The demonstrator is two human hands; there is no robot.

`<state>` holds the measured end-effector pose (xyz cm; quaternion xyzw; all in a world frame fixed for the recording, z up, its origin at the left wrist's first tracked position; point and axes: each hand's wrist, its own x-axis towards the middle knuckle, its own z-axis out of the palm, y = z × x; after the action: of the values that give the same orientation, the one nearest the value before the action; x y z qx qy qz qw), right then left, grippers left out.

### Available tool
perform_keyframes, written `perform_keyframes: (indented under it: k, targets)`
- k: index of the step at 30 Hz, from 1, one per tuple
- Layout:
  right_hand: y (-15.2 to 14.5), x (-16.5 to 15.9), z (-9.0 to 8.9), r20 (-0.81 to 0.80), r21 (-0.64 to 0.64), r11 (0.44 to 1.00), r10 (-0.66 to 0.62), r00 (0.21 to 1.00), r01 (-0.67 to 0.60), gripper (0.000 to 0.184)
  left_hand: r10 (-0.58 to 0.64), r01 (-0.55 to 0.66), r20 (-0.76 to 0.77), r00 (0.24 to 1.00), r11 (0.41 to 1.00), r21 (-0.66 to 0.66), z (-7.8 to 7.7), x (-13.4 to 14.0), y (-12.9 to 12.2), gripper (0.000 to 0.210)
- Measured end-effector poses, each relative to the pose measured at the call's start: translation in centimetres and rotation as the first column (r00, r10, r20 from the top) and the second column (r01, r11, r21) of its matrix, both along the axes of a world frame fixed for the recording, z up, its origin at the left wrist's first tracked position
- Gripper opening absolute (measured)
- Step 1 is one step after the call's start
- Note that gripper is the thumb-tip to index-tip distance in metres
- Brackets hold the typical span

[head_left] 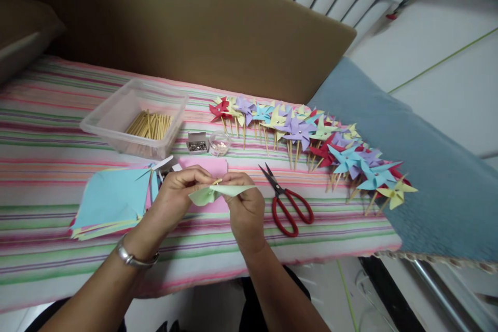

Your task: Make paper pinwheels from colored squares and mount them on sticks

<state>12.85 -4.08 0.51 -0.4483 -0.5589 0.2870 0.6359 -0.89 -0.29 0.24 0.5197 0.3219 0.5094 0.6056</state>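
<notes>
A pale green paper pinwheel [205,196] is held between my two hands above a pink paper sheet [213,165]. My left hand [179,193] is closed, pinching the pinwheel's left side near its middle. From the right, my right hand [248,210] is closed on the folded paper, its fingers partly behind a blade. A small tan piece [217,182] shows between the fingertips; I cannot tell whether it is a stick's end or a bead. Just right of my right hand lie red-handled scissors [285,197], their blades slightly apart.
Several finished pinwheels [299,131] on sticks line the back right. A clear plastic tub [116,132] holds wooden sticks [151,125]. Near it are a small box of metal pins [197,145] and a round bead container [220,143]. Coloured paper [112,197] is stacked at left. Cardboard [218,31] stands behind.
</notes>
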Motion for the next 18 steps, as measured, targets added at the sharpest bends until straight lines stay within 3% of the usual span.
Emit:
perform_keyframes:
  k: [11,15,18]
  targets:
    - [0.31,0.64,0.85,0.028,0.020,0.999,0.035,0.999,-0.036,0.010,0.052,-0.052,-0.011,0.999,0.998,-0.030,0.50,0.14,-0.21,0.008]
    - [0.33,0.57,0.97,-0.010,-0.063,0.998,0.031,0.999,-0.032,0.007,0.063,-0.061,0.014,0.998,0.990,-0.125,0.38,0.36,-0.36,0.011]
    - [0.57,0.50,0.84,-0.062,-0.194,0.980,0.029,0.998,-0.040,0.007,0.059,-0.050,0.040,0.997,0.978,-0.204,0.18,0.62,-0.52,0.013]
